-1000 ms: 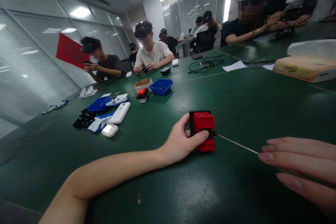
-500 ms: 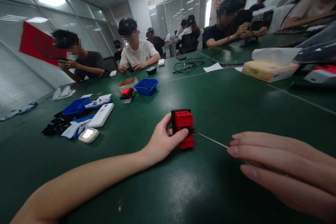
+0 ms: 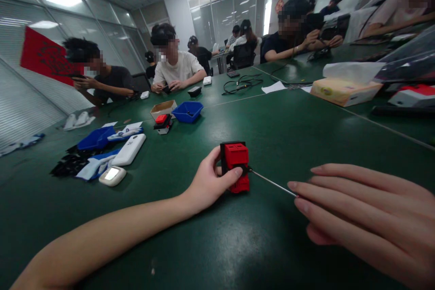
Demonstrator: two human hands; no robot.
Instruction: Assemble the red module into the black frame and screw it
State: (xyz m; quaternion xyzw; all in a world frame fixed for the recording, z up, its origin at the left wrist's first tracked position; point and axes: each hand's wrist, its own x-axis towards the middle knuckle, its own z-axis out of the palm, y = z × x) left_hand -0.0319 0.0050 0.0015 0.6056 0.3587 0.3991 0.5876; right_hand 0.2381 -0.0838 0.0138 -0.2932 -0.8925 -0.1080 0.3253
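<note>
My left hand (image 3: 212,179) grips a red and black block-shaped device (image 3: 237,154) on the table, thumb across its front and fingers behind it. From the right, the thin metal shaft of a screwdriver (image 3: 273,182) meets the device's right side at a small black part. My right hand (image 3: 360,217) is closed around the screwdriver's handle, its fingers long and nearly straight along it. The handle itself is mostly hidden under those fingers.
On the green table (image 3: 288,131) stand a blue bin (image 3: 188,112), a cardboard box (image 3: 163,108) and another red, black and white device (image 3: 162,124). Leftward lie gloves (image 3: 91,167), a white power bank (image 3: 129,150) and a small white gadget (image 3: 113,176). A tissue box (image 3: 345,91) sits right. Several people work around.
The fingers of my right hand have shifted along the screwdriver handle, with the thumb now tucked lower. My left hand and the device stay in place; the view has moved slightly.
</note>
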